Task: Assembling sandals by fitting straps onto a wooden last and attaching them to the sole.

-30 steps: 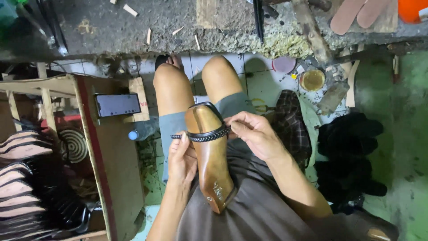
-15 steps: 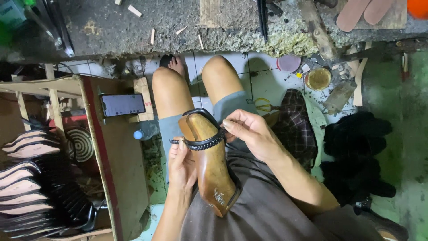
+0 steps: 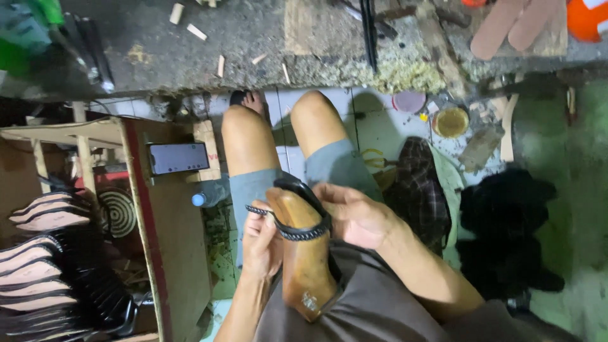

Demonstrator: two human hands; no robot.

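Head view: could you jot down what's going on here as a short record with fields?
Setting: person seated at a rough workbench, bare knees showing
Left hand: steadies the wooden shoe form on the lap, fingers at the braided strap end
Right hand: pulls the black braided strap across the form
Left side: stack of soles, phone on a wooden rack
Floor: blue-capped bottle, open glue tin, checked cloth, black pile

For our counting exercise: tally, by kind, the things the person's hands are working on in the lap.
Wooden shoe form: 1
Black braided strap: 1
Left hand: 1
Right hand: 1
Total: 4
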